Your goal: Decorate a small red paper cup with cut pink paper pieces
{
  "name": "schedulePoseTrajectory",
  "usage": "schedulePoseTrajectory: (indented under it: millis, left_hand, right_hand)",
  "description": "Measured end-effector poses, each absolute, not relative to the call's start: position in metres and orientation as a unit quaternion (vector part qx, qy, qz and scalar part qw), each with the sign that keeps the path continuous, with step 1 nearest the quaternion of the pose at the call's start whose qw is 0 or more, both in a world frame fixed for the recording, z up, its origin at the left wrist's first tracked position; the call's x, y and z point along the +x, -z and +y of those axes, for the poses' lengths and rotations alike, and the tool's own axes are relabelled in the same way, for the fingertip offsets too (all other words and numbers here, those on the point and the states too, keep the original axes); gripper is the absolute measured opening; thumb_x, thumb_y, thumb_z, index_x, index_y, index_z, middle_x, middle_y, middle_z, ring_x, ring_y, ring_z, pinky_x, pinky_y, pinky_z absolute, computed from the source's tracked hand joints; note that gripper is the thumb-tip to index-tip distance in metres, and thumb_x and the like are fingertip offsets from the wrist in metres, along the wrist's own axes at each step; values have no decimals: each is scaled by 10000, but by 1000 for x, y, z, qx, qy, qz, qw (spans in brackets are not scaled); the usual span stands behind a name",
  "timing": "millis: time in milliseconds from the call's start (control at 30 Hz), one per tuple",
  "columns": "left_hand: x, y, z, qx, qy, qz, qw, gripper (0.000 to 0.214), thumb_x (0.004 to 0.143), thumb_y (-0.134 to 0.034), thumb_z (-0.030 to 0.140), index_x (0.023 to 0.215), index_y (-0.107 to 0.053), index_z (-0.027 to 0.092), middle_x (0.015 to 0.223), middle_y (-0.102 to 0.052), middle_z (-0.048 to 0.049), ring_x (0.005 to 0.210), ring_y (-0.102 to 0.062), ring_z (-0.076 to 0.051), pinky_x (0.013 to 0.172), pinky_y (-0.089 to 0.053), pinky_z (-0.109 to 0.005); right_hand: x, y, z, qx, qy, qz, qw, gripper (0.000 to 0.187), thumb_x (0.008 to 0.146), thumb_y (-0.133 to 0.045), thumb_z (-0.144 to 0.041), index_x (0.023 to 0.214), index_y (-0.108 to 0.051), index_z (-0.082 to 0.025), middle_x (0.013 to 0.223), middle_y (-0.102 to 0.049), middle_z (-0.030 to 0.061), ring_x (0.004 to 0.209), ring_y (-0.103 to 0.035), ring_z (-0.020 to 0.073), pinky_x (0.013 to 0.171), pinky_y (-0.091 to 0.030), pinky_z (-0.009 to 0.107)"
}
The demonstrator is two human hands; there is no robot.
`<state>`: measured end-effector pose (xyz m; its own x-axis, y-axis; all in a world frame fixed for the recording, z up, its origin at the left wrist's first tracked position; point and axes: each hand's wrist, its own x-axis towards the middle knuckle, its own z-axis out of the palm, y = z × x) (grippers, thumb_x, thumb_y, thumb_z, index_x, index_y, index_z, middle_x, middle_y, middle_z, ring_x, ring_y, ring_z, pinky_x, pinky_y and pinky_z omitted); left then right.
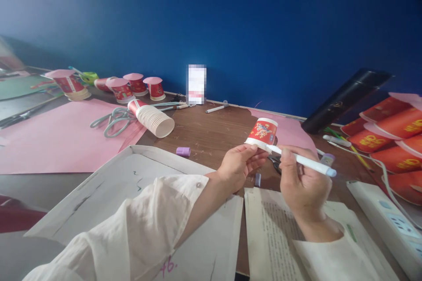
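Observation:
My left hand (239,164) grips the rim of a small red-and-white paper cup (263,132), held upside down above the wooden table (211,134). My right hand (301,180) is closed around a white marker pen (305,161), whose tip touches the cup's rim. A purple pen cap (183,151) lies on the table to the left, and a small grey cap (257,179) lies just below my left hand. Both sleeves are cream-coloured.
A stack of paper cups (152,118) lies on its side by scissors (115,120) on pink paper (62,136). Several cups with pink lids (136,83) stand at the back. Red cups (394,140), a black flask (346,99) and a power strip (389,224) sit right. White sheets (132,184) lie near me.

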<state>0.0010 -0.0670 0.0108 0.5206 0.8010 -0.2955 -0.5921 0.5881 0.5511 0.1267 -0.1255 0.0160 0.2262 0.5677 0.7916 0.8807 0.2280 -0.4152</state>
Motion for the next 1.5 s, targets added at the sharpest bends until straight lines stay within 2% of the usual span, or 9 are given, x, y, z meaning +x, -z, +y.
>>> schedulePoseTrajectory:
  millis: [333,933,1500]
  left_hand:
    - [2,-9,-66,181,-423,257,850,141,928,-593,121,826,-686,92,820,-722,-85,803,-702,-134,879,-521,-275]
    - [1,-12,-66,175,-421,265,850,155,945,-562,124,853,-681,86,814,-717,-93,796,-700,-144,871,-520,-289]
    - [0,-16,-65,150,-428,271,849,214,933,-536,83,748,-643,98,774,-702,-95,757,-696,-140,906,-535,-303]
  right_hand:
    - [128,-15,-126,-603,146,-607,496,219,979,-562,-311,955,-733,-176,721,-693,43,690,-671,182,705,-514,314]
    - [126,-16,-127,-626,146,-574,508,284,988,-537,-363,936,-723,-155,705,-673,53,705,-675,195,709,-517,329]
    - [126,-14,-125,-627,151,-567,513,267,987,-530,-377,918,-689,-173,727,-665,51,724,-661,197,703,-511,333]
